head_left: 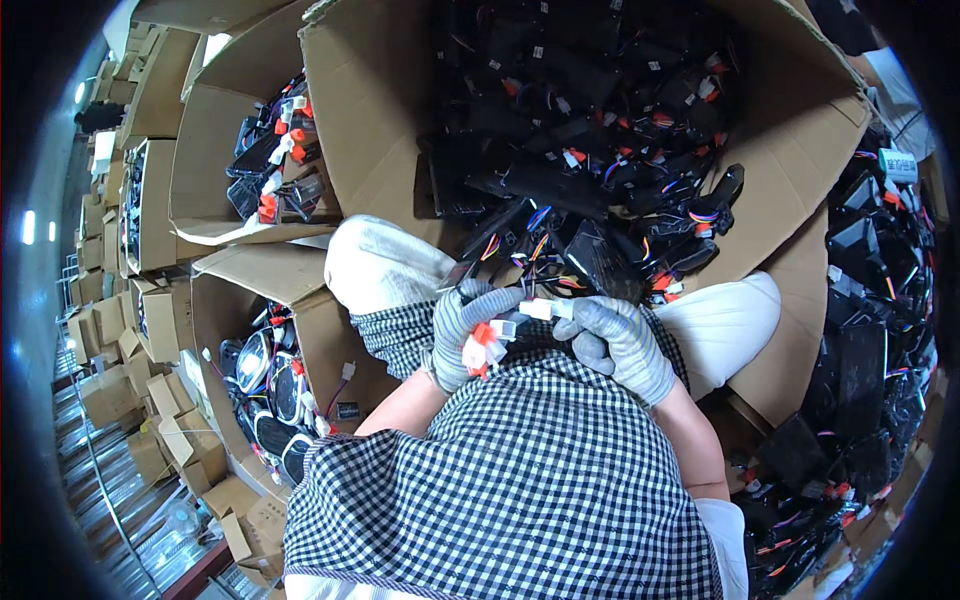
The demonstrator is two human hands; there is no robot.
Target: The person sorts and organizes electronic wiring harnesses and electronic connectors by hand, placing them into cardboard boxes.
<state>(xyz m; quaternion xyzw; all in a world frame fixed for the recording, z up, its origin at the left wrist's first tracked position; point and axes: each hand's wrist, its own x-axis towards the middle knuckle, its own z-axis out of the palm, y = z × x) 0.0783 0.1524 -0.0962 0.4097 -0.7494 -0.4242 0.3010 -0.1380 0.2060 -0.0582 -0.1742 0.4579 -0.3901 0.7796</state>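
Note:
Both of my hands wear grey striped work gloves and meet above my lap. My left hand (460, 330) is closed around a bundle of thin coloured wires, and several red and white plastic wire connectors (484, 348) hang out below its fingers. Between the two hands lies a white wire connector (540, 309), pinched at its right end by my right hand (622, 345). Just beyond them, black plastic-cased parts (590, 255) with coloured leads lie at the near side of a big cardboard box (365, 130). Fingers hide where the wires run.
Smaller cardboard boxes (225, 150) on the left hold similar wired parts, and one holds coiled cables (255, 362). More black parts (855, 370) are heaped on the right. My knees (385, 262) flank the big box. A person's arm (900, 85) shows at the upper right.

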